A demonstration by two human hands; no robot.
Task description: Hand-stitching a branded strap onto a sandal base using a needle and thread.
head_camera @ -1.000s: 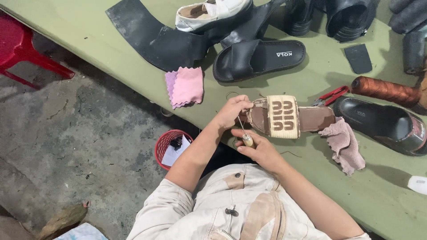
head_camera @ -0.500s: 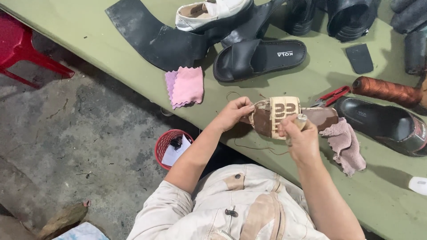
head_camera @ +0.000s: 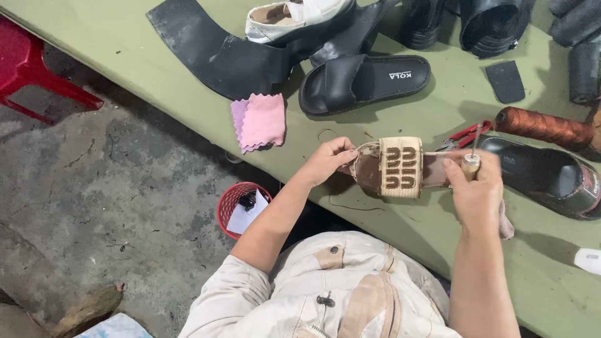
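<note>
Since half a second earlier, the right hand (head_camera: 477, 191) had swung out from over the sandal's band to the sandal's right end, and it had risen a little, so the wooden handle of an awl (head_camera: 471, 164) now showed upright at its fingertips with a thin metal shaft standing above it. One second back that hand had been low, under the sandal, close to the body. The left hand (head_camera: 330, 159) had hardly shifted: it gripped the left end of the brown sandal (head_camera: 400, 168), fingers curled over the edge and thumb beneath, wrist bent inward, forearm stretched up from the pale jacket. The right hand's fingers were clenched round the awl handle, thumb pressed along its side, the forearm rising steeply from the lower edge of the view. The sandal itself lay lengthwise between both hands, held just above the green table (head_camera: 125, 56) near its front edge, its woven beige band facing up. A brownish rag (head_camera: 506, 224) peeked out from under the right hand. Just beyond the right hand lay red pliers (head_camera: 464, 134), a spool of copper-coloured thread (head_camera: 543, 127) and a black slipper (head_camera: 541, 172). A pink cloth (head_camera: 260, 122) rested well to the left, and a red basket (head_camera: 241, 208) stood on the floor below.
</note>
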